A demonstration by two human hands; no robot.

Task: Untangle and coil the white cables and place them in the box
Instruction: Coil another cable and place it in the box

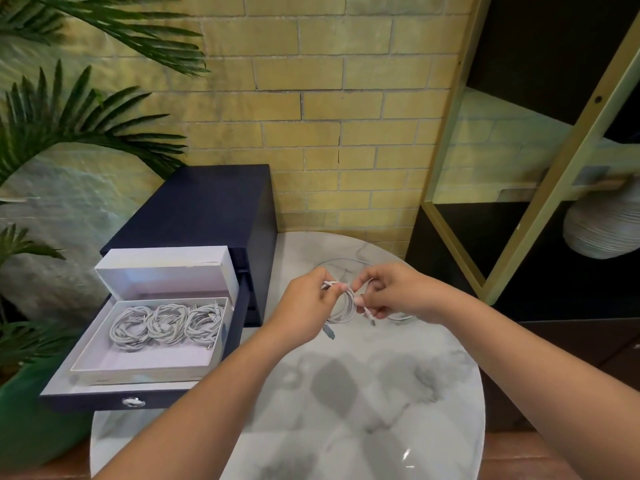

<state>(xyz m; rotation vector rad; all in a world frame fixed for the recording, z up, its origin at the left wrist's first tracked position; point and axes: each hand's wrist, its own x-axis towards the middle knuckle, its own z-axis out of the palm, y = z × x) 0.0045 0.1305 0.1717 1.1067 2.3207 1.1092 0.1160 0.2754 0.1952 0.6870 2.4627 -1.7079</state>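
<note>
- Head view: we see the left hand [307, 304] and the right hand [393, 292] raised close together above the round white marble table [363, 403].
- Between them hangs a small coil of white cable [347, 307], clear of the table surface.
- Left fingers are curled and pinch the top of the coil; one grey connector end dangles just below this hand.
- Right fingers are curled and pinch the cable on the coil's right side; a second connector end hangs beneath them.
- A loose white strand [346, 260] arcs on the table behind the hands; we cannot tell whether it belongs to the held cable.
- To the left, a dark blue drawer cabinet [214, 202] stands with its lower drawer [104, 401] pulled out.
- Inside the drawer sits a shallow white cardboard box [145, 368], its white lid [162, 266] propped upright behind it.
- Three coiled white cables [166, 325] lie side by side along the far part of the box, touching one another.
</note>
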